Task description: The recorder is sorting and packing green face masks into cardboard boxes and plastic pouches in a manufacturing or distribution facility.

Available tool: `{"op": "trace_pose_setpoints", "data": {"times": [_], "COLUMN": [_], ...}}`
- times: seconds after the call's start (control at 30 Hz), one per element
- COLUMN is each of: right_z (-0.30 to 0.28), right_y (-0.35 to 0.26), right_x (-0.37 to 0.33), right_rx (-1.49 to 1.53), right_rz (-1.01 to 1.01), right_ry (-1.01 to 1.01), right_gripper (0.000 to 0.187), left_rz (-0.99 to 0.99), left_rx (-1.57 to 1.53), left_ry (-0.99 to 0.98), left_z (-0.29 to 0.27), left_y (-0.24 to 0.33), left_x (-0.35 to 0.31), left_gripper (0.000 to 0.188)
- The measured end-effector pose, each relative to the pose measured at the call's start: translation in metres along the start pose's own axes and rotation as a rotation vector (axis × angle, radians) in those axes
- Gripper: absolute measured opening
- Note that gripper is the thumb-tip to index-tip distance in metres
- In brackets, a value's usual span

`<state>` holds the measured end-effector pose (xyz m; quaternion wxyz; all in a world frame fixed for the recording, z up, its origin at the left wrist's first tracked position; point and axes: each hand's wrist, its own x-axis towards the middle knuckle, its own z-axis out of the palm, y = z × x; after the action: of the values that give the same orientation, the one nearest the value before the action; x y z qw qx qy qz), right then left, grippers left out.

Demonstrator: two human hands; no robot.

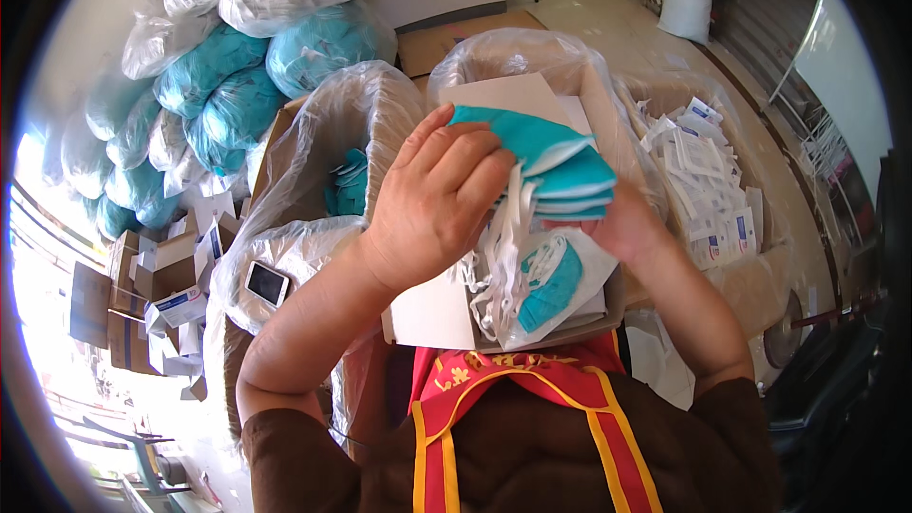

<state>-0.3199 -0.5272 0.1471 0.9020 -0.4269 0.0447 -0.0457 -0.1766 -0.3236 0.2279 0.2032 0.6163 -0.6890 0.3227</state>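
Where plastic-lined cartons crowd round the white box (429,313), the open room lies mainly above its rim, and the stack of teal masks (570,176) is raised there. To the left stands a lined carton (380,100) with more teal pieces inside, another lined carton (508,52) backs the box, and a bin of white packets (698,176) flanks it on the right. The left hand (442,185) is closed on the stack's left end, with bunched white straps (508,247) hanging below it toward a bagged mask (553,290) in the box. The right hand (627,218) touches the stack's lower right edge; it is blurred and partly hidden, so I cannot tell how far it closes. The left hand shows its back, fingers bent, its forearm angling up near a phone (267,283); the right forearm slants inward from the right.
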Motion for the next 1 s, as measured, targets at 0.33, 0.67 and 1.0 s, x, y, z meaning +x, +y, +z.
{"op": "trace_pose_setpoints", "data": {"times": [0.33, 0.67, 1.0], "right_z": [0.048, 0.072, 0.096], "right_y": [0.024, 0.008, -0.032], "right_x": [-0.017, -0.027, -0.063], "right_rx": [-0.993, -1.022, -2.042], "right_rz": [-0.248, -0.316, -0.620], "right_ry": [-0.079, -0.304, -0.703], "right_gripper": [0.025, 0.023, 0.030], "left_rz": [-0.324, -0.332, 0.001], "left_rx": [-0.094, -0.175, -0.511], "left_ry": [-0.295, -0.399, -0.600], "left_z": [0.005, 0.040, -0.037], "left_y": [-0.001, 0.025, 0.040], "left_x": [-0.021, -0.047, -0.047], "left_gripper": [0.037, 0.036, 0.024]}}
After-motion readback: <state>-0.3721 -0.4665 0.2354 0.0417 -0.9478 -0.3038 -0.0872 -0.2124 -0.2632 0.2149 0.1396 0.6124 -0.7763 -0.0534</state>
